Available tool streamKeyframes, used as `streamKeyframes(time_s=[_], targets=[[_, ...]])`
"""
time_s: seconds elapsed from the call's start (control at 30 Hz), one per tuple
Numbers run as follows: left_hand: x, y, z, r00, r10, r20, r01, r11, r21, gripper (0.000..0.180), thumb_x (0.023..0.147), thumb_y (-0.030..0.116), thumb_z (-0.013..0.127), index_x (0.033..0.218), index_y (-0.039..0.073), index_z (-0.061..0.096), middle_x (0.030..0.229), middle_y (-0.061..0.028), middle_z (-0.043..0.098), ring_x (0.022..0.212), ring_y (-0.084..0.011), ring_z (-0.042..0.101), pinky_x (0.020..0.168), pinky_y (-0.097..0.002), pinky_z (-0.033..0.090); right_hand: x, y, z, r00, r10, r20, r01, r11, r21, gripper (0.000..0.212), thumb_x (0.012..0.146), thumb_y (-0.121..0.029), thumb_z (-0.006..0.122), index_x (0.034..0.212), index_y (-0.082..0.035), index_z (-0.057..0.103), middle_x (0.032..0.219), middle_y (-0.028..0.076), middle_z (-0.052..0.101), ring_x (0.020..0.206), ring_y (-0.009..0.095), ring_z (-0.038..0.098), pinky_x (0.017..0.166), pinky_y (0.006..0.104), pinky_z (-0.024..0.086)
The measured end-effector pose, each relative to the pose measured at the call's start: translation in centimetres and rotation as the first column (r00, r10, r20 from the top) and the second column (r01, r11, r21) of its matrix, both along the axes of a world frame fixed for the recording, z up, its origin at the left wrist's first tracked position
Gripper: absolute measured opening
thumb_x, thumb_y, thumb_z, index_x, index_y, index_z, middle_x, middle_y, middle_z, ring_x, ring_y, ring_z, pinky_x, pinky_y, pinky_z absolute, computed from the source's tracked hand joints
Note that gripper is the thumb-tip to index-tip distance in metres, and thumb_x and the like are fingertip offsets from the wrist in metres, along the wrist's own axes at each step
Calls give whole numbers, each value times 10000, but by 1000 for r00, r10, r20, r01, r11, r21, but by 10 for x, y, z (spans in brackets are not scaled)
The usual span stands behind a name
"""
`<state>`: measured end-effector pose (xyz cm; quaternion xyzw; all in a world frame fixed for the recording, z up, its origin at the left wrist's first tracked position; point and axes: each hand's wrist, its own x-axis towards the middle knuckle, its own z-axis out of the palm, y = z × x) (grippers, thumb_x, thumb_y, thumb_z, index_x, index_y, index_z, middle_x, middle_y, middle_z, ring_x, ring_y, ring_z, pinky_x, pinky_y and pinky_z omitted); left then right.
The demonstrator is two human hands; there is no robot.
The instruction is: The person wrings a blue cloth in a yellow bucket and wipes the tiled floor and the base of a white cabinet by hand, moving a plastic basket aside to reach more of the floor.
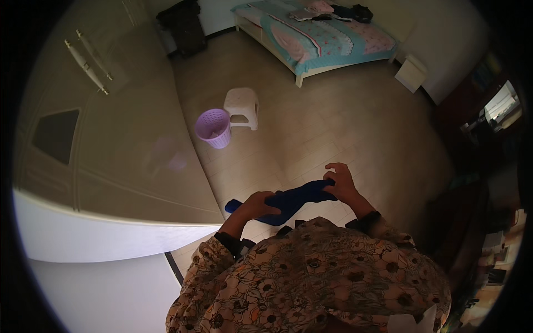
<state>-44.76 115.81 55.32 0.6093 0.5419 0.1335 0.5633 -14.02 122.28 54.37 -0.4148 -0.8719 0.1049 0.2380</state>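
- Head view, the work: both hands are closed on a dark blue cloth held in the air in front of the body, above the floor. The left hand grips its lower left part, and the right hand pinches the upper right end with fingers bent.
- The cloth looks bunched and part-folded — stretched into a band between the hands, one corner poking out at the lower left. By my reading the folding is under way and not finished: it is not yet a neat flat shape, and it has not been laid down anywhere.
- Head view, the room: pale tiled floor, a bedroom. A white plastic stool stands just beside a lilac waste basket, both well apart from the hands.
- A bed with a turquoise and pink cover is at the far side, some dark and light clothes lying on it; a small white nightstand stands near its foot.
- On the left a tall pale wardrobe with long handles — its edge bends with the lens.
- The person wears a flowered top.
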Motion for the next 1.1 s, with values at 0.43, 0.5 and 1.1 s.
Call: streamKeyframes(time_s=[0.43, 0.5, 1.1], targets=[[-77, 435, -25, 961, 259, -92, -255, 966, 50, 444, 676, 267, 783, 970, -10, 599, 844, -124, 633, 788, -189, 579, 699, -308, 463, -41, 465, 9, 821, -342, -457, -265, 482, -835, 245, 812, -54, 611, 1053, -52, 569, 856, 24, 582, 788, 93, 538, 690, 239, 458], [-96, 478, -30, 961, 265, -83, -257, 961, 101, 448, 669, 205, 788, 998, -8, 571, 874, -105, 621, 798, -187, 576, 701, -299, 467, -62, 538, 13, 840, -323, -436, -256, 473, -843, 208, 835, -64, 589, 1042, -53, 576, 865, 20, 580, 764, 81, 542, 660, 216, 460], [-221, 761, 11, 878, 450, -164, -409, 882, 234, 322, 679, 219, 782, 829, 1, 598, 731, -101, 578, 723, -218, 561, 643, -346, 441, -196, 886, 26, 887, -29, -461, -286, 749, -598, 324, 750, 42, 550, 1061, -37, 594, 1001, 51, 618, 931, 127, 566, 842, 248, 441]])
